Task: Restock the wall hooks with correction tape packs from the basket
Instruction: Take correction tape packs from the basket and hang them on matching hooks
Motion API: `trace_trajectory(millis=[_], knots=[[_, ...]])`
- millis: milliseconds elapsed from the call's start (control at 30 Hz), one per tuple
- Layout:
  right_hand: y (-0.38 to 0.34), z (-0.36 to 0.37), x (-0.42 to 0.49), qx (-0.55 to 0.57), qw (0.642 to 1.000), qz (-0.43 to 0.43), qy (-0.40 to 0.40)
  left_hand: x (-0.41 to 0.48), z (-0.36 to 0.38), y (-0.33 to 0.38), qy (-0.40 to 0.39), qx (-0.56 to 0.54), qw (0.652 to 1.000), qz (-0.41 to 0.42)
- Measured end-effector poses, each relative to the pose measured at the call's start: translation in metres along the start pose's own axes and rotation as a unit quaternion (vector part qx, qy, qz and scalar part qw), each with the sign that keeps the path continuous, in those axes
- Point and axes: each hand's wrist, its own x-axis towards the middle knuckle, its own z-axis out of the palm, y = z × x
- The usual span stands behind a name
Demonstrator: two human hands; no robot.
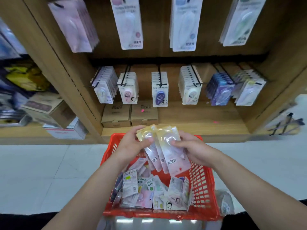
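Above a red plastic basket (203,185) I hold a fanned bunch of long correction tape packs (167,148), yellow at the top and pale pink below. My left hand (132,143) grips the left packs near their top, thumb on the front. My right hand (192,151) grips the rightmost pack, thumb pressed on its blister. Several more loose packs (149,191) lie in the basket. Wall hooks (159,75) in the wooden shelf bay ahead carry rows of small packs; larger packs (127,24) hang on the row above.
Two brown cardboard boxes (129,116) sit on the shelf floor under the hooks. More boxes (49,112) and blurred goods fill the bay on the left. A pale tiled floor (41,171) surrounds the basket. A plastic bag (226,205) lies at the basket's right.
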Motion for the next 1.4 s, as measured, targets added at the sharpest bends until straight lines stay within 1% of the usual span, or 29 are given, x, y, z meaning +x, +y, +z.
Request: trace_trajectory(millis=[67, 167, 267, 367, 433, 533, 633, 733, 833, 933, 1000, 1133, 1200, 1267, 1333, 1400], knots=[[-0.011, 0.000, -0.014, -0.025, 0.999, -0.024, 0.002, -0.011, 0.006, 0.015, -0.011, -0.010, 1.000, 0.010], [-0.025, -0.002, -0.034, -0.053, 0.997, -0.061, 0.015, -0.023, 0.016, 0.030, -0.018, -0.017, 1.000, 0.006], [-0.032, -0.004, -0.048, -0.074, 0.994, -0.080, 0.015, -0.029, 0.028, 0.045, -0.016, -0.026, 1.000, -0.004], [-0.038, -0.005, -0.057, -0.089, 0.988, -0.113, 0.055, -0.037, 0.036, 0.067, -0.022, -0.073, 0.997, -0.005], [-0.044, -0.007, -0.062, -0.095, 0.984, -0.124, 0.080, -0.037, 0.042, 0.077, -0.028, -0.061, 0.998, 0.002], [-0.050, -0.010, -0.066, -0.120, 0.978, -0.142, 0.096, -0.032, 0.051, 0.088, -0.035, -0.023, 0.999, -0.010], [-0.052, -0.011, -0.068, -0.127, 0.970, -0.168, 0.118, -0.027, 0.058, 0.094, -0.037, -0.020, 0.999, -0.025], [-0.049, -0.013, -0.068, -0.132, 0.963, -0.177, 0.154, -0.020, 0.063, 0.100, -0.014, -0.039, 0.999, -0.028], [-0.045, -0.017, -0.067, -0.085, 0.976, -0.120, 0.162, -0.012, 0.067, 0.105, 0.025, -0.100, 0.995, -0.021], [-0.041, -0.022, -0.066, -0.044, 0.986, -0.058, 0.152, -0.010, 0.075, 0.105, 0.044, -0.119, 0.992, -0.014], [-0.040, -0.028, -0.064, -0.017, 0.982, -0.055, 0.181, -0.009, 0.082, 0.103, 0.055, -0.139, 0.989, -0.018], [-0.041, -0.037, -0.061, 0.069, 0.964, -0.089, 0.239, -0.008, 0.090, 0.102, 0.068, -0.174, 0.982, -0.026], [-0.042, -0.039, -0.062, 0.106, 0.953, -0.107, 0.264, -0.006, 0.091, 0.101, 0.056, -0.158, 0.986, -0.024], [-0.046, -0.042, -0.064, 0.136, 0.937, -0.132, 0.293, -0.004, 0.090, 0.098, 0.023, -0.123, 0.991, -0.037], [-0.051, -0.047, -0.064, 0.151, 0.922, -0.160, 0.319, -0.005, 0.091, 0.097, -0.035, -0.086, 0.995, -0.043], [-0.055, -0.049, -0.063, 0.144, 0.907, -0.179, 0.353, -0.008, 0.095, 0.099, -0.099, -0.028, 0.994, -0.045]])
